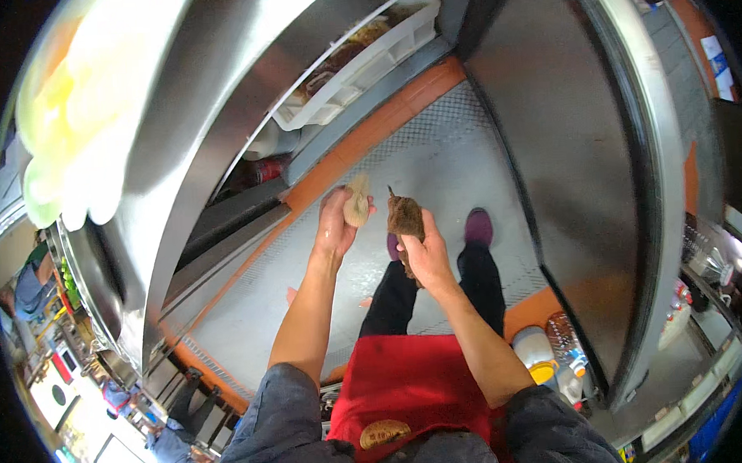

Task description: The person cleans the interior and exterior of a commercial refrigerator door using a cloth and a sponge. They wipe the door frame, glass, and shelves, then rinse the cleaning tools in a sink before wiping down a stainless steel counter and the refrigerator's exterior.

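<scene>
My left hand (336,223) grips a pale tan, ridged piece (358,208) that looks like a scallop shell, held up between thumb and fingers. A brown cloth (406,217) is bunched in my right hand (428,254), its lower end hanging below the fist. Past the top of the cloth pokes a thin dark tip (390,191); whether it belongs to a tool cannot be made out. The two hands are a short gap apart, above the grey floor and in front of my red apron (408,379).
Ahead, a white plastic crate (394,60) of brown and yellowish items sits in an open steel cabinet. A steel door (554,161) stands to the right. Steel counter (174,141) curves on the left. Bottles and jugs (534,348) stand low right. Other people (169,448) are farther left.
</scene>
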